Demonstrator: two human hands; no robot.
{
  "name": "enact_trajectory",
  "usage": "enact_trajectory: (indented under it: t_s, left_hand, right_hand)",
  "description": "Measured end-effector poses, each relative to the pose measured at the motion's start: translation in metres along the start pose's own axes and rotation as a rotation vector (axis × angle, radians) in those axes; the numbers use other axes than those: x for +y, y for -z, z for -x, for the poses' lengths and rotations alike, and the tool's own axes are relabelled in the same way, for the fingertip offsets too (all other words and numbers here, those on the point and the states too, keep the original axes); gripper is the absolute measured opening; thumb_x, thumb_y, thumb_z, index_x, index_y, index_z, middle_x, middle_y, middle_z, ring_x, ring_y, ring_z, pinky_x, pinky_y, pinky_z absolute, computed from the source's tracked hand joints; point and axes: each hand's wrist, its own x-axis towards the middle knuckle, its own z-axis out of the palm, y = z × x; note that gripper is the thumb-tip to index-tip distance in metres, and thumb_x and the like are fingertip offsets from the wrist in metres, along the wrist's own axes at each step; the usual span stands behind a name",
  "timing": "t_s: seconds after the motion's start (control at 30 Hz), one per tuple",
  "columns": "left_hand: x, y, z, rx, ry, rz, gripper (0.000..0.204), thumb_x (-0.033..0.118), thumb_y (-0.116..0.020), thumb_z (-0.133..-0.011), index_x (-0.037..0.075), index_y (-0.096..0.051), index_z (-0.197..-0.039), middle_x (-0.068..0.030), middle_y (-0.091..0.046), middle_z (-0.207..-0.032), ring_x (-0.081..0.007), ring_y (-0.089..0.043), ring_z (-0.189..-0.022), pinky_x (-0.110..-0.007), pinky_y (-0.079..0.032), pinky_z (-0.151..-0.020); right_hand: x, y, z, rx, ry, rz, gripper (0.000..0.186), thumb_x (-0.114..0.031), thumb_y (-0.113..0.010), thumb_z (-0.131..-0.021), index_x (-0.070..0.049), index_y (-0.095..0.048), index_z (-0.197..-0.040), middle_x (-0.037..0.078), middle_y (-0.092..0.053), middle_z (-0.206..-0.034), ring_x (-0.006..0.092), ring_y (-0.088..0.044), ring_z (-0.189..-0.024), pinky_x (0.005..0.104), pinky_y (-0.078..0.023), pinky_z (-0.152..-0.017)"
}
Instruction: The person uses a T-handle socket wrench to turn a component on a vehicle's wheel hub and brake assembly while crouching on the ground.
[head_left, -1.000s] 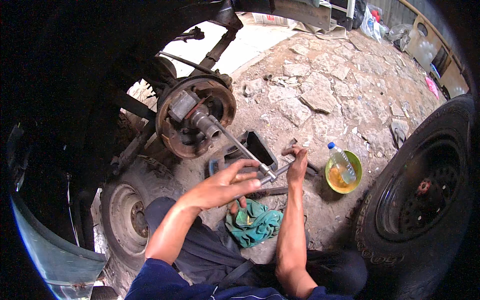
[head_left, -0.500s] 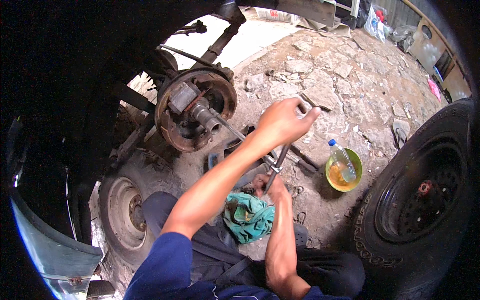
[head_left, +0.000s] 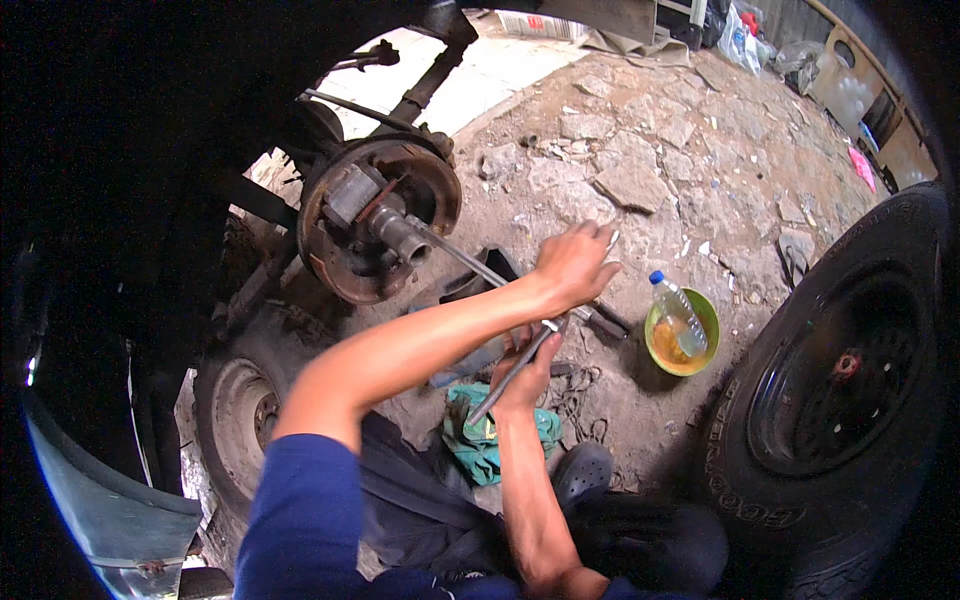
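A long metal rod [head_left: 470, 262] runs from beside the hub of a bare wheel assembly [head_left: 372, 215] toward my hands. A dark metal bar [head_left: 496, 397] crosses near its close end, with a bright collar at the joint. My right hand [head_left: 522, 380] grips this bar from below, its thumb along the side. Above the joint, my left hand [head_left: 578, 265] hovers with loosely bent fingers apart; nothing shows clearly in it. My left wrist hides the bar's upper end, so contact there cannot be told. A green cloth [head_left: 480, 450] lies beneath my right hand.
A green bowl [head_left: 714, 335] of brownish liquid holds a clear bottle [head_left: 680, 318] with a blue cap. One large wheel [head_left: 830, 390] stands at right, another tyre [head_left: 240, 400] at lower left. Flat broken stones [head_left: 635, 185] cover the ground. Dark bodywork overhangs the left.
My left hand has come down and slightly left, its fingers loosening. The crossing bar has tilted over, its lower end swinging left with my right hand. The view has shifted slightly.
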Motion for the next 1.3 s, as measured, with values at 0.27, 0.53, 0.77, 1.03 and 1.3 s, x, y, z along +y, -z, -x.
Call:
enact_trajectory:
  t_s: [0.27,0.53,0.77,1.03,1.3]
  left_hand:
    - [0.022,0.082,0.162,-0.493,0.815,0.481,0.044,0.041,-0.047,-0.098,-0.003,-0.053,-0.102,-0.0236,-0.063,-0.096,-0.0314,-0.063,-0.092,-0.040,-0.048,-0.078]
    - [0.028,0.091,0.168,-0.636,0.936,0.709,0.037,0.036,-0.043,-0.101,0.000,-0.053,-0.102,-0.0056,-0.059,-0.077,-0.0139,-0.055,-0.065,-0.031,-0.047,-0.060]
    - [0.032,0.103,0.175,-0.502,0.995,0.844,0.030,0.029,-0.047,-0.101,0.006,-0.042,-0.119,-0.0019,-0.056,-0.072,-0.0077,-0.049,-0.057,-0.024,-0.040,-0.050]
    - [0.067,0.163,0.143,-0.136,0.998,1.121,0.060,0.025,-0.067,-0.090,0.006,-0.030,-0.133,-0.0137,-0.057,-0.111,-0.0047,-0.053,-0.064,-0.019,-0.043,-0.052]
    - [0.063,0.132,0.070,0.018,0.269,0.377,0.042,0.018,-0.068,-0.087,0.003,-0.046,-0.119,-0.0160,-0.064,-0.105,-0.0271,-0.069,-0.081,-0.034,-0.054,-0.068]
  right_hand:
    - [-0.015,-0.014,0.009,-0.046,0.444,0.757,0.062,-0.041,-0.023,-0.103,0.000,-0.018,-0.150,0.013,-0.015,-0.157,0.0262,-0.011,-0.145,0.0384,-0.009,-0.117]
    - [-0.024,-0.001,-0.032,-0.173,0.604,0.822,0.066,-0.046,-0.021,-0.102,0.001,-0.024,-0.148,0.016,-0.016,-0.157,0.0282,-0.010,-0.146,0.0402,-0.005,-0.118]
    - [-0.066,-0.014,-0.088,-0.377,0.850,1.229,0.063,-0.048,-0.017,-0.102,-0.009,-0.060,-0.127,0.010,-0.031,-0.153,0.0294,-0.005,-0.147,0.0550,0.005,-0.114]
    - [-0.050,0.045,-0.125,-0.148,0.688,1.272,0.074,-0.045,-0.009,-0.102,-0.003,-0.060,-0.068,0.007,-0.060,-0.065,0.0325,-0.046,-0.127,0.0515,-0.019,-0.113]
    - [0.009,0.091,-0.091,0.385,0.294,1.058,0.073,-0.059,-0.020,-0.098,0.001,-0.058,-0.081,0.011,-0.058,-0.065,0.0235,-0.055,-0.061,0.0370,-0.043,-0.061]
